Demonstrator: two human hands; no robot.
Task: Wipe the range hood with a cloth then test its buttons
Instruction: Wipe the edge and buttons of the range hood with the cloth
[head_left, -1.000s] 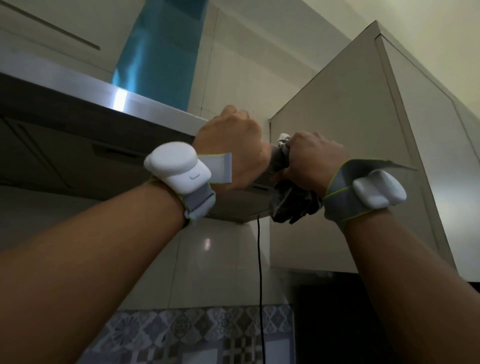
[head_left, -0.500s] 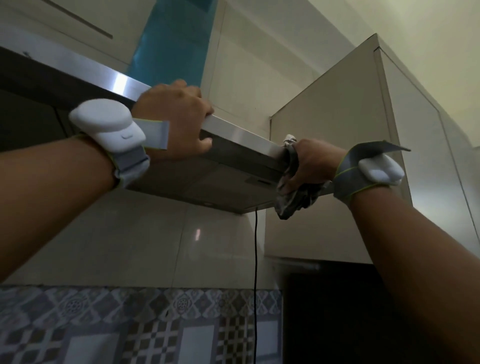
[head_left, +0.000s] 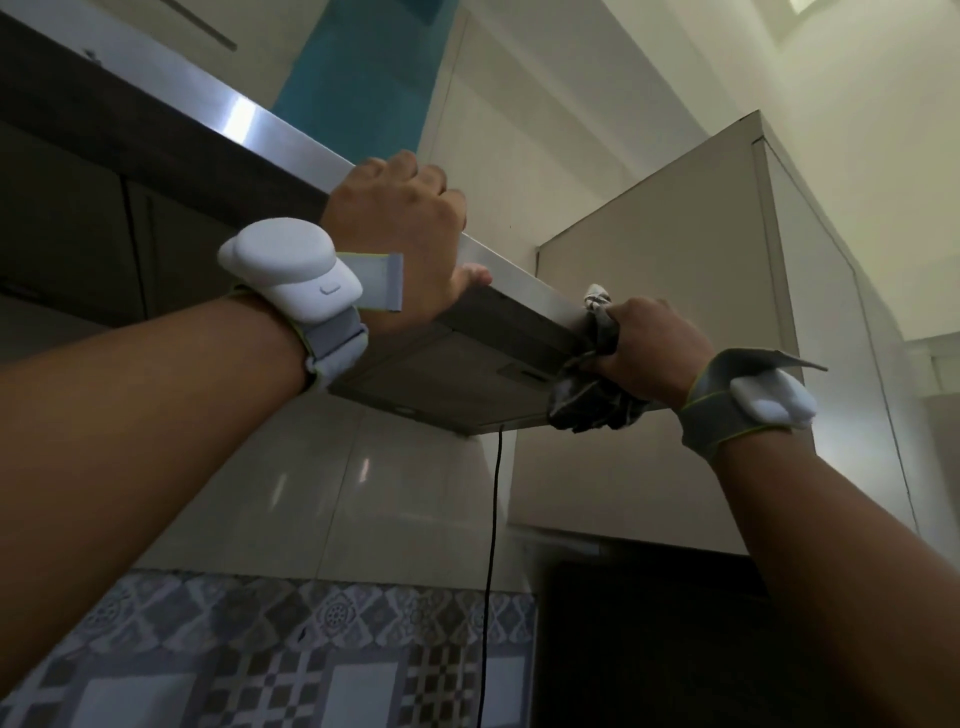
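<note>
The range hood runs overhead from the upper left to the centre, with a steel front strip and a dark underside. My left hand grips its front edge, fingers curled over the top and thumb under the rim. At the hood's right end my right hand holds a bunched grey patterned cloth pressed against the corner. Part of the cloth hangs below the hand. No buttons can be made out.
A beige wall cabinet stands right beside the hood's right end. A thin black cord hangs down the tiled wall below the hood. Patterned tiles fill the lower wall. A blue-filmed chimney rises above.
My left hand slid right along the hood's front edge, closer to my right hand. The right hand stays at the right corner with the cloth. The view shifted slightly.
</note>
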